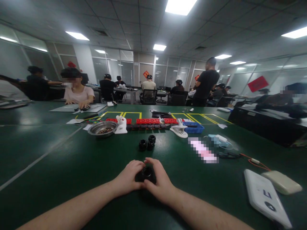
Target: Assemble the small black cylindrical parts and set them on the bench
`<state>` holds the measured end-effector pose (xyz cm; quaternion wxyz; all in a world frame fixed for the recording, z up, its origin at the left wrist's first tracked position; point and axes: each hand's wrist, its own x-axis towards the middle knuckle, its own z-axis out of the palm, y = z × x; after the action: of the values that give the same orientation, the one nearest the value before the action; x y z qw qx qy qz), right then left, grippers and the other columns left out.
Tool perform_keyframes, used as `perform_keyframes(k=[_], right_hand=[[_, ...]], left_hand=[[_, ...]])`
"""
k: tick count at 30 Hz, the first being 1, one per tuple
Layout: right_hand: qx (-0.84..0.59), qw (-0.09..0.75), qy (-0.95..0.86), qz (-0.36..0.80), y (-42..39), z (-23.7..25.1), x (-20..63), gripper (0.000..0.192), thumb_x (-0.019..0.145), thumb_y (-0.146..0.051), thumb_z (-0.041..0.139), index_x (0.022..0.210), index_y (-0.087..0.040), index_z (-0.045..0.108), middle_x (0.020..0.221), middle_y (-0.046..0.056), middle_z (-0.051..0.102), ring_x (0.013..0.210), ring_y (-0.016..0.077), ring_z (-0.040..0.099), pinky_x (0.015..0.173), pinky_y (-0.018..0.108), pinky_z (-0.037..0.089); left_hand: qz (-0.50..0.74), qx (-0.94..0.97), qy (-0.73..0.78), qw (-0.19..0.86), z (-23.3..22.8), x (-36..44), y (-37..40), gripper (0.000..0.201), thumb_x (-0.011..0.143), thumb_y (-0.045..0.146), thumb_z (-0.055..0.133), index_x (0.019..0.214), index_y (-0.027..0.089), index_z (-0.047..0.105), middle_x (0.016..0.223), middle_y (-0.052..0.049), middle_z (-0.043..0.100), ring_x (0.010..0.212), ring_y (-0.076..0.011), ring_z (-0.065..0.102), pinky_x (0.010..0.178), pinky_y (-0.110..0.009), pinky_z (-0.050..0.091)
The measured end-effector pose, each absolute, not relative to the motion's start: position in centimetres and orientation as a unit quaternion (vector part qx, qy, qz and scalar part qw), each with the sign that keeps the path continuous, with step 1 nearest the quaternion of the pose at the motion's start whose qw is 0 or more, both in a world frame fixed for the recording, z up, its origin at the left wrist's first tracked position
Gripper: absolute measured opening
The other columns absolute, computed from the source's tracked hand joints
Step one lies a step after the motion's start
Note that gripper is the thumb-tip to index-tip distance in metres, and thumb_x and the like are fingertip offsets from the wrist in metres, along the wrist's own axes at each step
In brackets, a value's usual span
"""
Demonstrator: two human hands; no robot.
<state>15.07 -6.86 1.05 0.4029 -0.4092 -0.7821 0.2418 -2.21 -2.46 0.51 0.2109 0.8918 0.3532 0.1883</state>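
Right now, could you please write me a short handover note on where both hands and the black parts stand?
Left hand: closed around the left side of a black ring-shaped part, low on the green table.
Right hand: closed around the right side of the same part; both hands hold it together.
Other parts: three similar black rings sit in a cluster farther out on the table, untouched.
Nearby: a metal bowl with small dark pieces, and a row of red trays behind it.
Done: one part is in hand. Left: the three rings still wait. Whether the held part is finished cannot be told.
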Motion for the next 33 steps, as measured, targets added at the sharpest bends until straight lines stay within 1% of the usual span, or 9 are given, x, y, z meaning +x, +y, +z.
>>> perform_keyframes(k=[3, 9, 13, 15, 17, 21, 26, 30, 33], right_hand=[[-0.425, 0.417, -0.770, 0.227, -6.9, 0.9, 15.1, 0.059, 0.065, -0.017, 0.059, 0.118, -0.019, 0.034, 0.116, 0.009, 0.042, 0.109, 0.0224, 0.040, 0.093, 0.039, 0.032], [-0.481, 0.420, -0.740, 0.212, -6.6, 0.7, 14.8, 0.053, 0.060, -0.023, 0.067, 0.107, -0.019, 0.043, 0.101, 0.006, 0.049, 0.094, 0.0213, 0.047, 0.082, 0.037, 0.040], [-0.453, 0.419, -0.756, 0.218, -6.7, 1.1, 14.8, 0.045, 0.063, -0.012, 0.056, 0.106, -0.020, 0.044, 0.099, 0.005, 0.050, 0.094, 0.0200, 0.048, 0.085, 0.037, 0.039], [-0.421, 0.414, -0.773, 0.232, -6.8, 1.2, 14.9, 0.050, 0.061, -0.006, 0.049, 0.108, -0.020, 0.042, 0.104, 0.006, 0.049, 0.098, 0.0197, 0.047, 0.088, 0.037, 0.037], [-0.406, 0.407, -0.782, 0.240, -6.9, 1.2, 15.0, 0.054, 0.060, -0.005, 0.048, 0.111, -0.020, 0.040, 0.109, 0.007, 0.047, 0.103, 0.0204, 0.044, 0.091, 0.038, 0.035], [-0.441, 0.419, -0.763, 0.218, -6.9, 0.9, 15.0, 0.053, 0.063, -0.015, 0.058, 0.112, -0.019, 0.039, 0.112, 0.008, 0.045, 0.106, 0.0225, 0.042, 0.092, 0.040, 0.034], [-0.485, 0.418, -0.741, 0.203, -6.6, 0.8, 14.8, 0.052, 0.059, -0.023, 0.067, 0.105, -0.020, 0.042, 0.103, 0.006, 0.047, 0.098, 0.0227, 0.046, 0.084, 0.039, 0.039], [-0.471, 0.413, -0.750, 0.213, -6.6, 0.9, 14.8, 0.045, 0.063, -0.016, 0.061, 0.104, -0.020, 0.044, 0.097, 0.005, 0.050, 0.091, 0.0201, 0.049, 0.082, 0.037, 0.040], [-0.422, 0.409, -0.776, 0.230, -6.8, 1.1, 14.9, 0.054, 0.062, -0.006, 0.053, 0.112, -0.020, 0.041, 0.107, 0.006, 0.048, 0.101, 0.0194, 0.045, 0.090, 0.036, 0.036]], left_hand=[[0.186, 0.892, 0.355, 0.208, 0.9, -2.1, -2.7, 0.037, 0.065, 0.034, 0.065, 0.097, 0.020, 0.055, 0.105, -0.006, 0.053, 0.100, -0.0246, 0.046, 0.090, -0.039, 0.035], [0.182, 0.892, 0.352, 0.217, 1.4, -2.0, -2.9, 0.032, 0.067, 0.038, 0.064, 0.093, 0.021, 0.056, 0.100, -0.004, 0.054, 0.095, -0.0239, 0.048, 0.086, -0.038, 0.038], [0.186, 0.890, 0.353, 0.220, 1.0, -2.2, -2.7, 0.044, 0.065, 0.035, 0.066, 0.105, 0.022, 0.052, 0.106, -0.005, 0.053, 0.099, -0.0241, 0.047, 0.089, -0.038, 0.036], [0.188, 0.891, 0.353, 0.213, 0.7, -2.2, -2.6, 0.050, 0.064, 0.036, 0.066, 0.109, 0.021, 0.050, 0.107, -0.006, 0.053, 0.100, -0.0246, 0.046, 0.090, -0.039, 0.035], [0.190, 0.892, 0.353, 0.207, 0.5, -2.3, -2.6, 0.048, 0.064, 0.038, 0.066, 0.106, 0.020, 0.051, 0.106, -0.006, 0.054, 0.100, -0.0248, 0.046, 0.090, -0.039, 0.035], [0.180, 0.892, 0.354, 0.216, 1.2, -2.1, -2.9, 0.038, 0.066, 0.040, 0.065, 0.097, 0.020, 0.055, 0.105, -0.005, 0.054, 0.098, -0.0246, 0.047, 0.088, -0.038, 0.037], [0.175, 0.888, 0.360, 0.225, 2.1, -1.9, -3.2, 0.034, 0.068, 0.038, 0.063, 0.096, 0.021, 0.056, 0.103, -0.004, 0.054, 0.098, -0.0244, 0.048, 0.089, -0.039, 0.036], [0.181, 0.888, 0.357, 0.227, 1.5, -2.1, -3.0, 0.042, 0.066, 0.036, 0.065, 0.104, 0.022, 0.053, 0.107, -0.004, 0.054, 0.101, -0.0244, 0.047, 0.091, -0.039, 0.035], [0.192, 0.889, 0.352, 0.221, 0.7, -2.2, -2.7, 0.051, 0.064, 0.034, 0.066, 0.110, 0.021, 0.049, 0.109, -0.006, 0.054, 0.102, -0.0250, 0.046, 0.092, -0.040, 0.033]])
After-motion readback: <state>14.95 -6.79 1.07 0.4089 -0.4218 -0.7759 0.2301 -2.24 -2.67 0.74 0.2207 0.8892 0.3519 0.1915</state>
